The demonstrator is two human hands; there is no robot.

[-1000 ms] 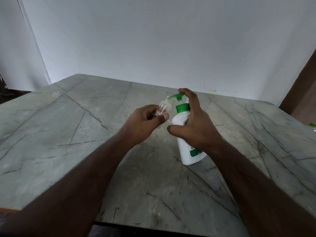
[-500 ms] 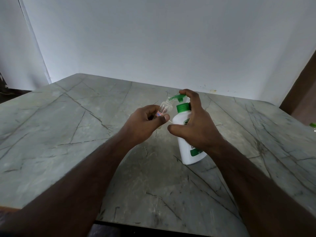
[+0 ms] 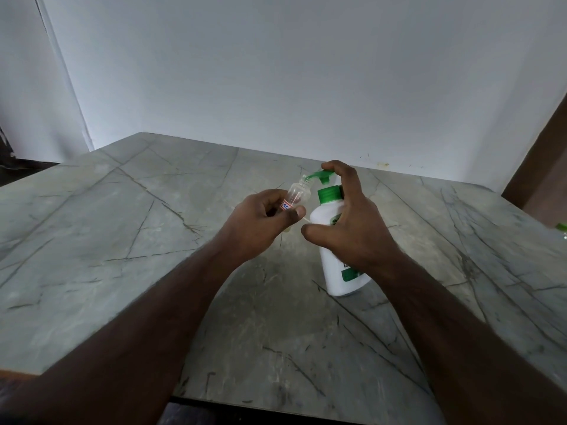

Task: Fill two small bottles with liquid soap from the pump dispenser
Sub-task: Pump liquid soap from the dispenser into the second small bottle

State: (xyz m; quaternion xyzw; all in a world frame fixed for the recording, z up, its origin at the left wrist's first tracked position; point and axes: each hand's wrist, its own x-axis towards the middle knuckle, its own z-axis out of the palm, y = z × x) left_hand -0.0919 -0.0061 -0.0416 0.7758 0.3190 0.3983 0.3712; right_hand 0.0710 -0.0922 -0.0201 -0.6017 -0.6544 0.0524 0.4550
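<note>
Grey veined stone forms the table (image 3: 122, 240), which fills the lower part of the head view and meets a plain white wall (image 3: 276, 72) at its far edge. Nearest the camera, two bare forearms are seen reaching forward over the stone from the bottom corners. Beyond them, near the middle of the table, a white dispenser (image 3: 329, 240) with a green collar and green pump is stood on the surface, leaning slightly away in the wide-angle view. It is gripped by the right hand (image 3: 349, 228): the thumb is laid across the near side of the body, the other fingers are curled round the far side, and the index finger is hooked over the top of the pump head. Just left of it, a small clear bottle (image 3: 296, 194) with a red and blue label is pinched by the left hand (image 3: 260, 222), thumb over the lower part and fingers curled behind. The bottle is held tilted, with its open mouth raised to touch the tip of the green spout. Whether any soap is inside cannot be told. At the far right, a brown panel (image 3: 543, 167) is seen beside the wall.
</note>
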